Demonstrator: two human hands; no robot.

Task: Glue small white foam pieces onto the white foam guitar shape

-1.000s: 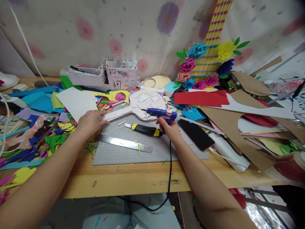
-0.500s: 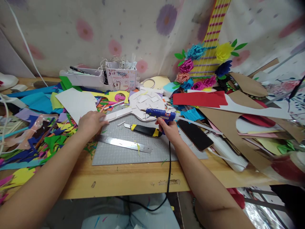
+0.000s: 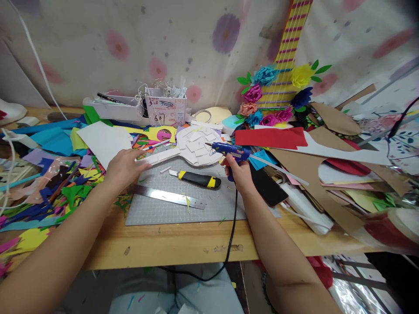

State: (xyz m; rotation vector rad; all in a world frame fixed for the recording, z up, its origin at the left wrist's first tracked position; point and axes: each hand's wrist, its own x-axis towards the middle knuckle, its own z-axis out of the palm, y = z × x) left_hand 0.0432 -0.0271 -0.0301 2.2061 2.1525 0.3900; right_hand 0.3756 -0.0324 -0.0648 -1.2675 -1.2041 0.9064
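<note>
while the right hand wraps a blue glue gun right of centre, nozzle leftward, the left hand pinches the handle of a white paddle-shaped piece, mid-frame; handle tip and gun grip partly covered; piece's long axis rising slightly rightward, round head at right.

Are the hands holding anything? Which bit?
The right hand holds the blue glue gun by its handle; the left hand holds the white cutout at its narrow end.

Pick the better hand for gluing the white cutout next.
Right, likely: the right hand grips the glue gun, nozzle by the round end of the white cutout; the left hand is at its narrow end.
</note>
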